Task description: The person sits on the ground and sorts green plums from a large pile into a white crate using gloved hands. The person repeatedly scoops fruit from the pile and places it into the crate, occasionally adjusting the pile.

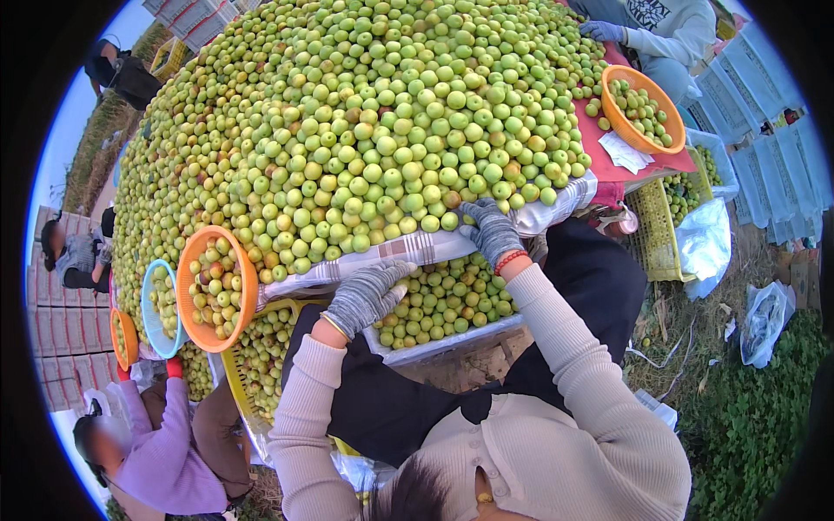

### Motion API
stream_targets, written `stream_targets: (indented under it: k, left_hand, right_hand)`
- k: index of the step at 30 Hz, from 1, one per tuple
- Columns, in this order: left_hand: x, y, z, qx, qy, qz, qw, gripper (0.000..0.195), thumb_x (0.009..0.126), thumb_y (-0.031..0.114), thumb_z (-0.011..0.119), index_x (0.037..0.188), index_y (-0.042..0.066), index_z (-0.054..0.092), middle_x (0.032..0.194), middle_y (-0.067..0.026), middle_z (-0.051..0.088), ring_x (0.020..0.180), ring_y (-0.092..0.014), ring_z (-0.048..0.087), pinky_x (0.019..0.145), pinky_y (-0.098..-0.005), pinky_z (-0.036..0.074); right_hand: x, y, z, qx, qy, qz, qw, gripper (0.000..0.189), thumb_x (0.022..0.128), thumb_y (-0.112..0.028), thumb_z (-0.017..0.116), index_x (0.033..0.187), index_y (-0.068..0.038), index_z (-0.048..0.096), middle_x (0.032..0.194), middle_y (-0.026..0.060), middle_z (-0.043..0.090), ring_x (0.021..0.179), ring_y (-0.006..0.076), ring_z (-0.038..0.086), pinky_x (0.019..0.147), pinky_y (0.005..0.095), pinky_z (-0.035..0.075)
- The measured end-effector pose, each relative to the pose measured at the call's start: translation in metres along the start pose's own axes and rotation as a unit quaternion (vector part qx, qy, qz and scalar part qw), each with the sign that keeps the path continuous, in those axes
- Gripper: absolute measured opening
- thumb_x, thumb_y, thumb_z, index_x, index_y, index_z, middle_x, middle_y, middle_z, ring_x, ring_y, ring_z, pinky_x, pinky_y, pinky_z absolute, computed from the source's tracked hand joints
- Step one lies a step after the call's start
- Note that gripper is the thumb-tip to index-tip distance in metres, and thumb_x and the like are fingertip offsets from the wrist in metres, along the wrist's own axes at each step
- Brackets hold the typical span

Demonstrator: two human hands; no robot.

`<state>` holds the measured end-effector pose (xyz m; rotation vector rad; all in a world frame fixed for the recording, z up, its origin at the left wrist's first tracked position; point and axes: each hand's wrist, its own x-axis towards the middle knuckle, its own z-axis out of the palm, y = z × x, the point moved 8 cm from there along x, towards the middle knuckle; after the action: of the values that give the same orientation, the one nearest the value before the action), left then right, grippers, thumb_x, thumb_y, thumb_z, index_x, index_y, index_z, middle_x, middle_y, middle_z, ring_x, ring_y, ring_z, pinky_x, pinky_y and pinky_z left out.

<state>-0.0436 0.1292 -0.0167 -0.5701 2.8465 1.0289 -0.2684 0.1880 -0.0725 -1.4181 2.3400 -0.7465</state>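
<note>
A large heap of small round green fruit [404,130], some blushed brown, covers the table before me up to its cloth-covered edge [391,249]. My left hand [368,296], in a grey knit glove, is by that edge with its fingers extended and nothing seen in it. Thumb and fingers apart, my right hand [492,231] reaches over the edge at the nearest fruit; its palm is hidden. Below the edge, between my knees, stands a plastic-lined crate [449,340] of the same fruit, partly covered by my left hand and the cloth.
Left of me are an orange basket [251,286], a blue basket [148,312] and a yellow crate [238,384]. A person in purple [163,449] sits there. At right are another orange basket [677,127], a yellow crate [645,228] and stacked blue crates [749,84].
</note>
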Motion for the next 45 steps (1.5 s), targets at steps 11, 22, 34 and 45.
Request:
stream_targets:
  k: [11, 22, 34, 45]
  left_hand:
    - [0.057, 0.027, 0.004, 0.104, 0.09, 0.051, 0.989, 0.032, 0.087, 0.019, 0.057, 0.117, 0.009, 0.063, 0.116, -0.0135, 0.061, 0.103, -0.031, 0.059, 0.089, -0.0398, 0.049]
    - [0.068, 0.008, 0.014, 0.136, 0.056, -0.001, 0.989, 0.031, 0.088, 0.023, 0.055, 0.116, 0.011, 0.063, 0.116, -0.0091, 0.062, 0.102, -0.027, 0.061, 0.088, -0.0415, 0.048]
    - [0.071, 0.01, 0.031, 0.143, -0.01, 0.006, 0.99, 0.034, 0.089, 0.021, 0.053, 0.12, 0.011, 0.061, 0.12, -0.0072, 0.06, 0.105, -0.026, 0.059, 0.089, -0.0417, 0.046]
    - [0.075, 0.009, 0.021, 0.151, 0.015, 0.006, 0.988, 0.031, 0.086, 0.015, 0.054, 0.115, 0.009, 0.063, 0.119, -0.0085, 0.06, 0.105, -0.026, 0.059, 0.088, -0.0419, 0.047]
  right_hand:
    - [0.204, -0.032, -0.072, -0.077, 0.079, 0.029, 0.993, 0.045, 0.086, -0.035, 0.061, 0.123, -0.009, 0.054, 0.122, 0.02, 0.058, 0.107, 0.0336, 0.061, 0.091, 0.0448, 0.048]
    - [0.212, 0.031, -0.145, 0.021, 0.128, 0.037, 0.991, 0.031, 0.083, -0.021, 0.064, 0.111, -0.01, 0.063, 0.105, 0.0209, 0.065, 0.096, 0.0323, 0.064, 0.087, 0.0387, 0.05]
    - [0.216, -0.018, -0.091, 0.293, -0.073, 0.083, 0.95, 0.038, 0.085, -0.029, 0.068, 0.114, -0.005, 0.06, 0.089, 0.0059, 0.067, 0.063, 0.0126, 0.063, 0.045, 0.026, 0.051]
    - [0.216, -0.188, 0.021, -0.207, -0.153, -0.176, 0.95, 0.036, 0.088, -0.034, 0.06, 0.118, -0.014, 0.057, 0.1, 0.0113, 0.068, 0.093, 0.0299, 0.066, 0.083, 0.0449, 0.052]
